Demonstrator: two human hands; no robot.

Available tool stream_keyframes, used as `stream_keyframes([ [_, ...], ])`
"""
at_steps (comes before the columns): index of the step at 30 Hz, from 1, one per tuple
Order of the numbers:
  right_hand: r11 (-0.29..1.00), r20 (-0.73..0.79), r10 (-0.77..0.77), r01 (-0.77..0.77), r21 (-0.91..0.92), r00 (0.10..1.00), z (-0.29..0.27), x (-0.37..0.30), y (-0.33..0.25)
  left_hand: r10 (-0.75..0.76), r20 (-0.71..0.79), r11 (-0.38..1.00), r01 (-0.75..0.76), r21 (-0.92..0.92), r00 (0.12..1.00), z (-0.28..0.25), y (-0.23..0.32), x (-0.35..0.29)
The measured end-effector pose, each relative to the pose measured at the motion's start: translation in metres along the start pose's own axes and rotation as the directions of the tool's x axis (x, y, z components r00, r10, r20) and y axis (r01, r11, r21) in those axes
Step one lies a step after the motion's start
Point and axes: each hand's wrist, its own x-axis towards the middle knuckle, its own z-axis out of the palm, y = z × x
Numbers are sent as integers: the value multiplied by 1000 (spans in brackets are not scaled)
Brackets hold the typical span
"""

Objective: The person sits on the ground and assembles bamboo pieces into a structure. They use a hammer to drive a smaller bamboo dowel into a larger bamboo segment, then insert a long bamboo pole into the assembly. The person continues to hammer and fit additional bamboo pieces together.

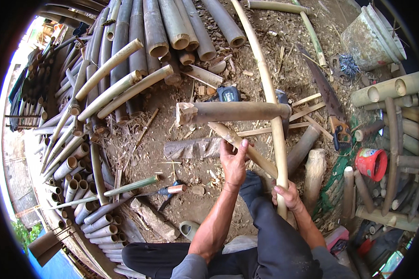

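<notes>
My left hand (233, 160) is closed around a short bamboo piece (260, 160), its thumb and fingers on either side. That piece slants down to the right, and its lower end meets a long pale bamboo pole (260, 60). Around the near part of this pole my right hand (288, 195) is wrapped. The pole runs from there to the far edge of the view, crossing over the right end of a thick bamboo length (233, 112) that lies crosswise just beyond my left hand. Whether the short piece is joined to the pole I cannot tell.
Stacked bamboo poles (125, 51) fill the left and far left. A handsaw (328, 97), a red container (371, 163) and a white bucket (372, 39) are on the right. A tape measure (228, 94) and a wooden-handled tool (174, 189) lie on the chip-strewn ground.
</notes>
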Motion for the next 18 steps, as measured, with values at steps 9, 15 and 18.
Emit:
stream_keyframes([
  [9,999,36,52,-52,-9,998,0,4,-7,82,-37,994,-79,77,996,13,5,9],
  [15,982,194,96,-125,143,976,-5,3,-13,328,124,829,-349,437,936,55,15,34],
  [18,953,274,95,-167,252,957,-6,0,-17,372,264,812,-450,371,890,90,25,41],
])
